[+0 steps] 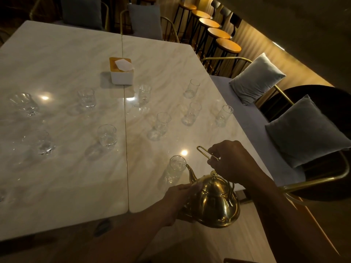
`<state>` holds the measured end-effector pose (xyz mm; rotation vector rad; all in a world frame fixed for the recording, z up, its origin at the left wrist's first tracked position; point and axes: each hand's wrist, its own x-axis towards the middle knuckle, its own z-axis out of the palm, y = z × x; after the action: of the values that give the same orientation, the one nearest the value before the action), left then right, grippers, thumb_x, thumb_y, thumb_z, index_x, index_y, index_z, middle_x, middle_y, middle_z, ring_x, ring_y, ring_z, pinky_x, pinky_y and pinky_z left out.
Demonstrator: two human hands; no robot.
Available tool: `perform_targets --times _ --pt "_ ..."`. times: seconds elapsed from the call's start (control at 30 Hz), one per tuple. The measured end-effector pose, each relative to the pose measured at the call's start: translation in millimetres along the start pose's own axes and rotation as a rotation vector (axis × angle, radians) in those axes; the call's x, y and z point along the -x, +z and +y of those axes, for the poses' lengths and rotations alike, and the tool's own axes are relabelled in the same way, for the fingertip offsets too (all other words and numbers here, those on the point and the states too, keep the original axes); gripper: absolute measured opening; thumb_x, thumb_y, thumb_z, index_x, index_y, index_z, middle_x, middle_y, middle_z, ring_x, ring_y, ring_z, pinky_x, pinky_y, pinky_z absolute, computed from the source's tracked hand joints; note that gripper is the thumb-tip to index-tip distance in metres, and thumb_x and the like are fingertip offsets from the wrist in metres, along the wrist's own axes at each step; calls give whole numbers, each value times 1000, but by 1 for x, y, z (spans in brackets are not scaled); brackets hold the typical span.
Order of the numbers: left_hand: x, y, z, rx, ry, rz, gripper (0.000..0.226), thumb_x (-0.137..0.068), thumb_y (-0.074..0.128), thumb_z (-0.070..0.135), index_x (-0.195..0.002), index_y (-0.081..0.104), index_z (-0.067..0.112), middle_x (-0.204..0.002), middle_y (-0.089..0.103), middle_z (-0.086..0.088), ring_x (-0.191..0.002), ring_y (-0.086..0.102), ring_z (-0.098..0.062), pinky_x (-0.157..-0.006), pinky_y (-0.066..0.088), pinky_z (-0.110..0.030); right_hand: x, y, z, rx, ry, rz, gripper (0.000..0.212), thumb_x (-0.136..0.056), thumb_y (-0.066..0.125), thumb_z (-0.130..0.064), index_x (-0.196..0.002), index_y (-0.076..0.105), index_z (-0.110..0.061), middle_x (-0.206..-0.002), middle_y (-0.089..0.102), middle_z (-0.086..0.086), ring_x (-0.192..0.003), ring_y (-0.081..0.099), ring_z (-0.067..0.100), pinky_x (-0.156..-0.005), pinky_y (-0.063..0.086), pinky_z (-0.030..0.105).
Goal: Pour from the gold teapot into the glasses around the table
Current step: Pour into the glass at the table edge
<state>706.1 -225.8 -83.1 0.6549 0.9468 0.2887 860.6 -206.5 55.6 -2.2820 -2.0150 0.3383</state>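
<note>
The gold teapot (213, 200) hangs over the near edge of the white marble table (62, 59), tilted with its spout at the rim of the nearest glass (174, 168). My right hand (232, 161) grips the teapot's wire handle from above. My left hand (179, 201) is pressed against the pot's left side and underside. Several more clear glasses stand across the table, among them one near the seam (107, 135), one right of the seam (159, 126) and one toward the right edge (224, 115). Whether liquid is flowing cannot be made out.
A white tissue box (122, 73) with a wooden lid sits at mid-table. Grey cushions (307, 130) lie on a bench with gold-framed chairs along the table's right side. A row of wooden bar stools (218, 33) stands at the back right.
</note>
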Motion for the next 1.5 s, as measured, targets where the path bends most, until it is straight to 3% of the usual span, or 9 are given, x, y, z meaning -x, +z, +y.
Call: perform_targets --times 0.23,0.57,0.73,0.9,1.13,1.3,1.4,1.5 --pt "0 2 -1 -8 -2 6 64 -63 82 58 -114 68 23 -117 65 -14 -102 66 -41 -79 59 -58 -2 2 0 11 -1 -9 36 -89 72 -27 -123 69 -16 -111 76 2 -94 72 17 -78 49 24" --pt "-1 1 -3 -36 16 -5 55 -71 78 56 -116 67 26 -117 66 -12 -102 67 -39 -81 59 -57 4 1 3 -15 1 -8 35 -90 70 -26 -123 69 -14 -111 75 3 -94 71 17 -77 45 20" --pt "-3 -4 -6 -64 44 17 72 -59 83 57 -123 64 29 -117 66 -12 -99 68 -39 -76 61 -56 15 8 8 -65 15 15 39 -88 73 -24 -125 67 -15 -112 75 3 -96 71 15 -79 49 21" --pt "-5 -7 -10 -76 61 63 65 -62 86 53 -121 63 37 -117 66 -9 -100 67 -37 -73 62 -52 34 20 9 -112 64 21 44 -90 71 -21 -132 61 -16 -114 74 2 -97 71 15 -83 54 24" --pt "-11 -7 -10 -93 64 109 85 -46 94 54 -123 58 42 -121 66 -12 -103 67 -35 -73 61 -55 53 36 14 -185 143 49 47 -91 70 -20 -136 58 -21 -119 72 -1 -101 69 16 -88 54 28" --pt "-13 -7 -1 -105 87 113 67 -48 94 48 -107 61 49 -127 60 -8 -109 63 -36 -70 62 -52 64 32 13 -181 154 118 38 -91 70 -17 -128 64 -21 -114 73 -2 -94 71 14 -81 54 26" --pt "-13 -3 10 -140 115 109 64 -56 92 46 -110 59 46 -120 59 0 -111 62 -34 -71 62 -52 65 20 12 -167 140 169 32 -91 69 -17 -123 67 -20 -109 74 -2 -91 70 13 -75 46 19" --pt "-11 0 26 -160 154 90 65 -54 91 52 -110 58 49 -126 62 -6 -111 62 -34 -69 63 -49 62 2 10 -129 78 213 31 -88 72 -12 -119 69 -17 -104 75 1 -89 71 15 -74 48 22"
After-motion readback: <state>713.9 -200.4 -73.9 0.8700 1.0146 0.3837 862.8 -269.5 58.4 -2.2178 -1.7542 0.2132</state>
